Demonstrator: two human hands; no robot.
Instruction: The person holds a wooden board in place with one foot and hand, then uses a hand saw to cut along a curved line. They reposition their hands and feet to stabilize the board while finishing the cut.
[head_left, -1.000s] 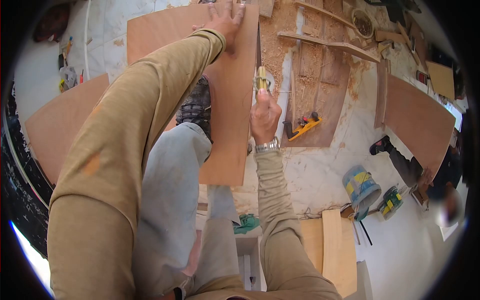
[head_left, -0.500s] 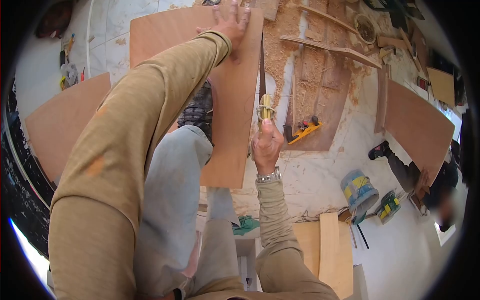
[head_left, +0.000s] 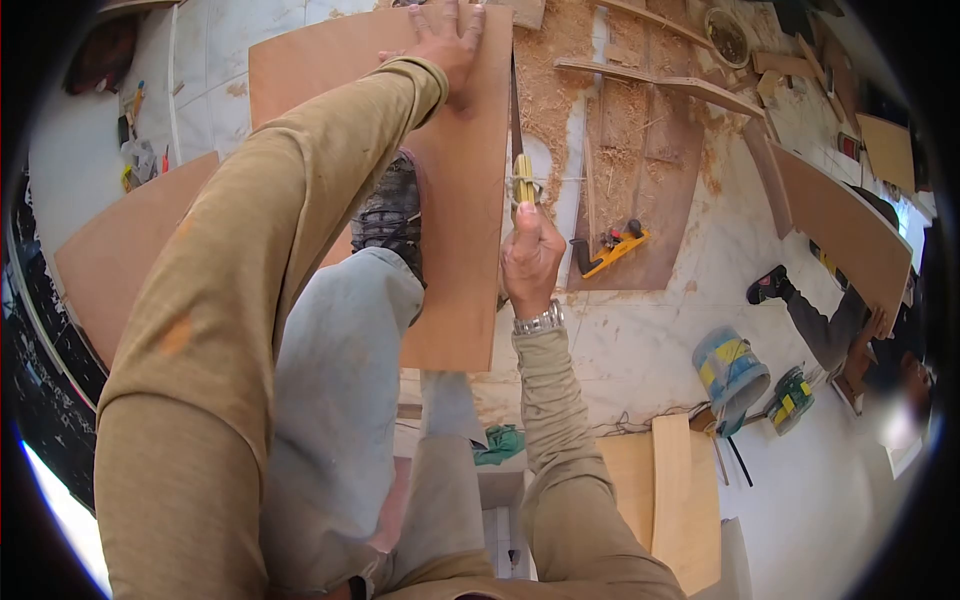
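Note:
My left hand [head_left: 447, 45] lies with fingers spread on the far part of a reddish-brown wooden board [head_left: 460, 260]. A dark shoe [head_left: 388, 210] on my foot rests on the same board. Beside the board's right edge, my right hand [head_left: 532, 250] is wrapped round the yellowish handle of a handsaw [head_left: 523, 180]. Cord is bound about the handle. The saw's narrow dark blade runs forward from the handle along the board's right edge; its far end is hard to make out. A metal watch sits on my right wrist.
Right of the saw, a yellow hand plane [head_left: 615, 250] lies on a shavings-covered board [head_left: 645, 215]. A blue bucket [head_left: 730, 370] stands at the right. Farther right, another person's hand [head_left: 878, 322] touches a large panel [head_left: 845, 225]. Another board [head_left: 120, 250] lies at left.
My right hand and the saw have moved forward along the board's edge. My left hand stays pressed on the board. At right, the other person's panel has shifted.

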